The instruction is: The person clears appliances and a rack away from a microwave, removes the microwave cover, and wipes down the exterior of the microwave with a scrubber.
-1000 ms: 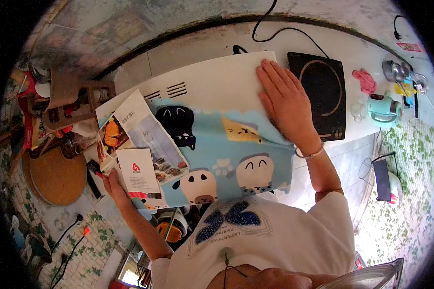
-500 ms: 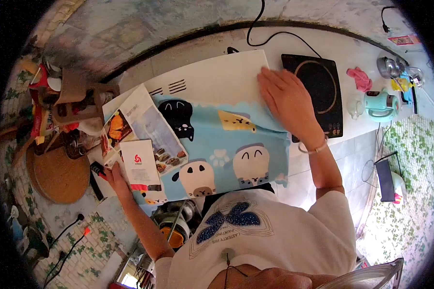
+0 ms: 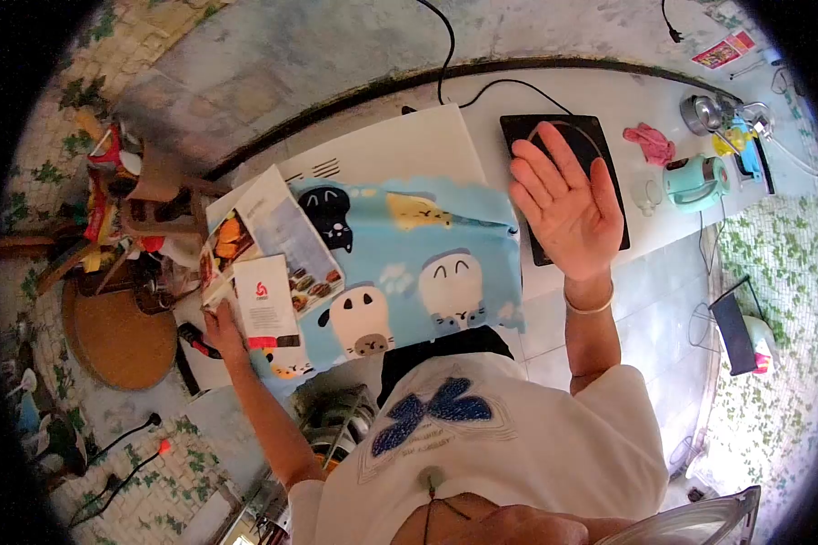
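My left hand [image 3: 224, 329] is at the left edge of a blue cat-print sheet [image 3: 386, 268], its fingers by the lower corner of the printed leaflets [image 3: 286, 232]. A black tool with a red strip [image 3: 197, 341] sticks out from under that hand and seems held in its curled fingers; its other end is hidden. On the leaflets lies a white booklet [image 3: 265, 295] with a red logo. My right hand [image 3: 563, 204] is raised, palm up and fingers stretched, with nothing in it. It hangs over the black induction cooktop [image 3: 609, 213], right of the sheet.
Right of the cooktop are a pink cloth [image 3: 650, 143], a mint-green kettle [image 3: 697, 182] and metal pots [image 3: 701, 115]. On the left stand round cork-coloured boards [image 3: 123, 331] and a brown rack [image 3: 159, 218]. A black cable [image 3: 450, 45] runs along the wall.
My right hand has lifted off the sheet's right edge and turned palm up. The black tool by my left hand has shifted a little towards me. The whole view has moved slightly.
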Motion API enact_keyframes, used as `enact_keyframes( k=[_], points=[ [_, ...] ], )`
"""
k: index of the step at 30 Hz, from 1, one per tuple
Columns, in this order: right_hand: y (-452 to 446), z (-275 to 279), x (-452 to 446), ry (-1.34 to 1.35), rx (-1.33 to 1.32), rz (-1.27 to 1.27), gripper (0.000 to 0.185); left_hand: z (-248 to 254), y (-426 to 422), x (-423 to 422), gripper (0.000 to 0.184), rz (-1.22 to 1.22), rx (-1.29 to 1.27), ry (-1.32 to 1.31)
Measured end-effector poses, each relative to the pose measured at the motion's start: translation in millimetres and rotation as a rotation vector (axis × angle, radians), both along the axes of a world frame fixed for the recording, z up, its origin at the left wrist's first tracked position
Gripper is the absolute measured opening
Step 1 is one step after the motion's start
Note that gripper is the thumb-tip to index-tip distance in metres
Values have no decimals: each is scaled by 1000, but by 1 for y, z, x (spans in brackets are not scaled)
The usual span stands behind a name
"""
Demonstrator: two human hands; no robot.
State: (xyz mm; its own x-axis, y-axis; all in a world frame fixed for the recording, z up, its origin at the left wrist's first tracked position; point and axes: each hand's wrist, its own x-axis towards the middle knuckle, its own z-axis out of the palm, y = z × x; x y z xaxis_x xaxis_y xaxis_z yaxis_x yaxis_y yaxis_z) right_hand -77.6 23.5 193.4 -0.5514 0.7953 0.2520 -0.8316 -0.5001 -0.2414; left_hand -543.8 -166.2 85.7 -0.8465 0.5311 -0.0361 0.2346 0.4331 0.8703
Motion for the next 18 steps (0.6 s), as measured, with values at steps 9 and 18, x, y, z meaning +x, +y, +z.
enact_keyframes(
  k=[9, 18],
  points=[
    [-28, -59, -22, -2005, 1041, -714, 48, 42, -10, 13, 80, -141, -164, -86],
    [-46, -54, -49, -1760, 859, -1022, 14, 43, -37, 12, 65, -292, 89, 10]
  ],
)
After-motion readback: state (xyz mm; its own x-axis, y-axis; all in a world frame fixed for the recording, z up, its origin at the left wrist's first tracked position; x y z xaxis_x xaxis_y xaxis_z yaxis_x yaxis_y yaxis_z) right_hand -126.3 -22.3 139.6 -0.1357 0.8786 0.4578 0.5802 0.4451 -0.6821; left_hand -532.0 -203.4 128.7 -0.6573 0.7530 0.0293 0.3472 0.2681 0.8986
